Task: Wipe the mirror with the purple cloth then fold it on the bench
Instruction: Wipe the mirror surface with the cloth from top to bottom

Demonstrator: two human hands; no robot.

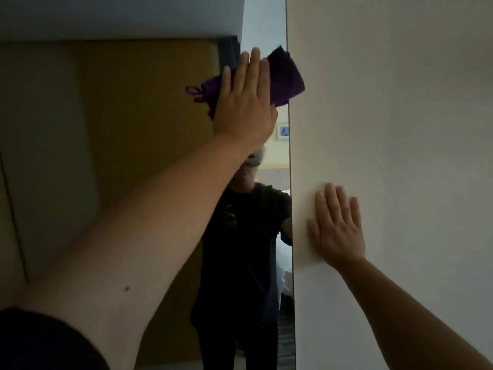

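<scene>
A tall narrow mirror [277, 156] runs down the middle of the view, with a person in a dark shirt reflected in it. My left hand [246, 100] presses the folded purple cloth [286, 78] flat against the upper part of the glass, fingers straight and pointing up. The cloth sticks out to the right of my fingers and overlaps the mirror's right edge; a purple loop hangs at its left side. My right hand [337, 225] lies flat and empty on the white wall, just right of the mirror's edge, lower down. The bench is out of view.
A white wall [400, 102] fills the right half. On the left stands a tan padded panel [120, 116] beside the mirror. The mirror also reflects a room with a small framed picture [283, 131] and white bedding.
</scene>
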